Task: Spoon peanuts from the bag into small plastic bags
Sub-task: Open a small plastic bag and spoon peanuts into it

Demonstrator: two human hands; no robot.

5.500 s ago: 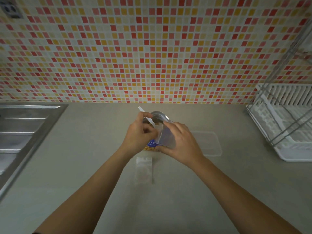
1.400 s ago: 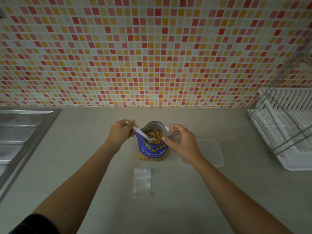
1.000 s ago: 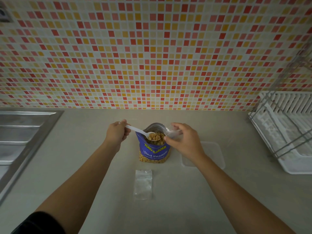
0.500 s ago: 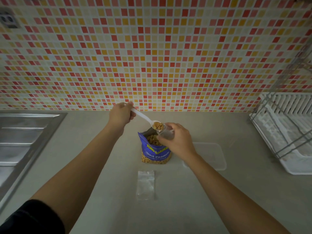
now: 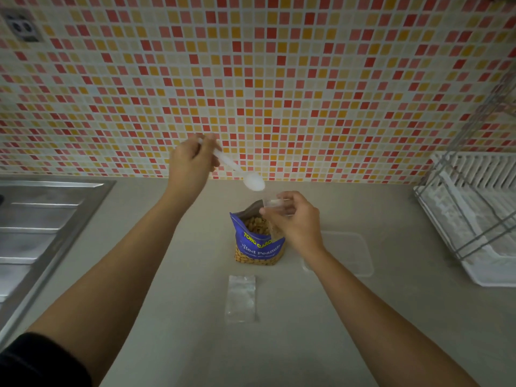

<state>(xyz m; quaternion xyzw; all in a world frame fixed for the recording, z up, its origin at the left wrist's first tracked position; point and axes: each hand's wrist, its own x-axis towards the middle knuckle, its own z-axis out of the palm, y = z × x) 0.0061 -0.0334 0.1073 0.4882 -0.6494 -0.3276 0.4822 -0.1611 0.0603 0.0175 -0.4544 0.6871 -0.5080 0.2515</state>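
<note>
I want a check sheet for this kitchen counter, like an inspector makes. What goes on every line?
Surface: grey counter, no spills seen.
Job's things: open blue peanut bag standing upright; white plastic spoon raised above it; small clear bag held over the peanut bag; another small plastic bag lying flat in front.
Clutter: clear plastic lid lying flat to the right.
Grippers: left hand grips the spoon handle; right hand pinches the clear bag.
Cables: nothing seen.
Surroundings: steel sink, white dish rack, mosaic tile wall with a socket.
</note>
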